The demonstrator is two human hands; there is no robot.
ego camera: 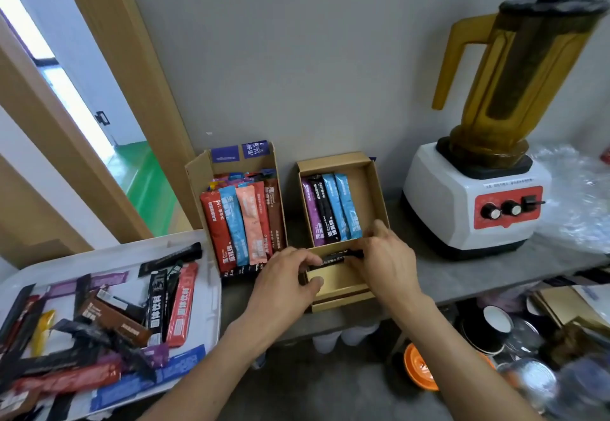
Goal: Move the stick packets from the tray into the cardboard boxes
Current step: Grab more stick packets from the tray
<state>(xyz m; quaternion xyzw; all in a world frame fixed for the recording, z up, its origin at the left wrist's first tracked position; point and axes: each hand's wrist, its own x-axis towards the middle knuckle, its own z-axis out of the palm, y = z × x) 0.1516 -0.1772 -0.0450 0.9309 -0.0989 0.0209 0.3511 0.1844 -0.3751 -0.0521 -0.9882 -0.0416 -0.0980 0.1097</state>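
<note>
A white tray point(211, 292) at the lower left holds several loose stick packets point(180, 305) in red, black, brown and purple. Two open cardboard boxes stand against the wall. The left box point(198, 173) is packed with several upright packets. The right box point(374, 189) holds several packets along its left side. Both hands hold one black stick packet point(340, 257) crosswise over the right box's near edge. My left hand point(287, 282) grips its left end, with the thumb on the box's front flap. My right hand point(386, 262) pinches its right end.
A white blender point(475, 202) with an amber jug stands right of the boxes on the grey counter point(462, 275). Crumpled clear plastic point(581, 196) lies at the far right. Below the counter sit dishes, an orange bowl point(419, 368) and glassware. A wooden door frame point(115, 90) rises at left.
</note>
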